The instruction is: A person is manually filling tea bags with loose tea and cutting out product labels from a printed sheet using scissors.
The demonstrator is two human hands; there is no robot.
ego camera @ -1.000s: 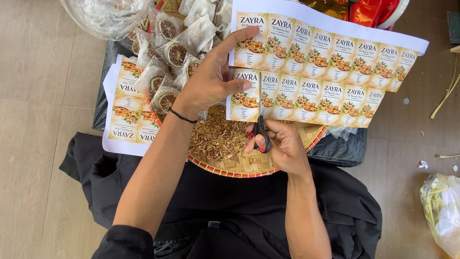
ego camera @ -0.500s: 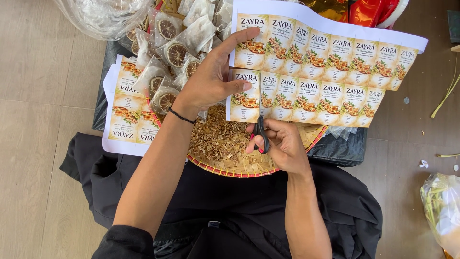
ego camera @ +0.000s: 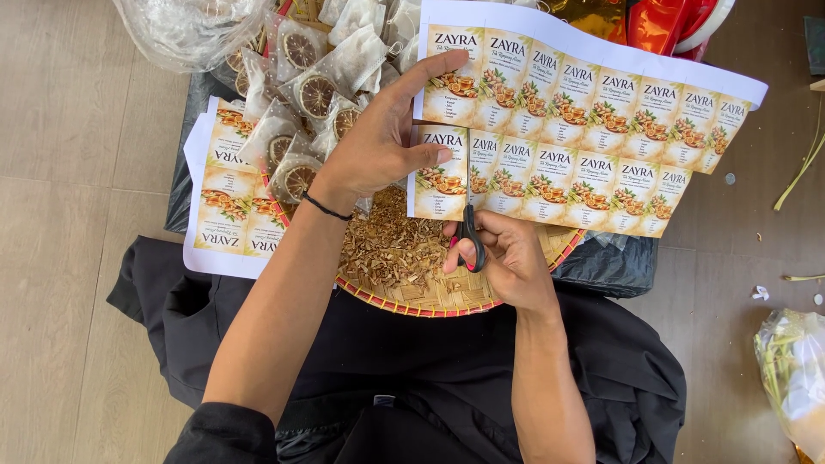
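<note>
My left hand pinches the left end of a printed sheet of labels, two rows of small orange-and-cream labels held up over a woven tray. My right hand grips black-handled scissors whose blades point up into the lower row, beside the leftmost label. A black band circles my left wrist. The blades are mostly hidden behind the sheet.
A round woven tray with a red rim holds dried shredded herbs. Clear pouches of dried citrus slices lie at the upper left. Another label sheet lies on the left. A plastic bag sits on the wooden floor at right.
</note>
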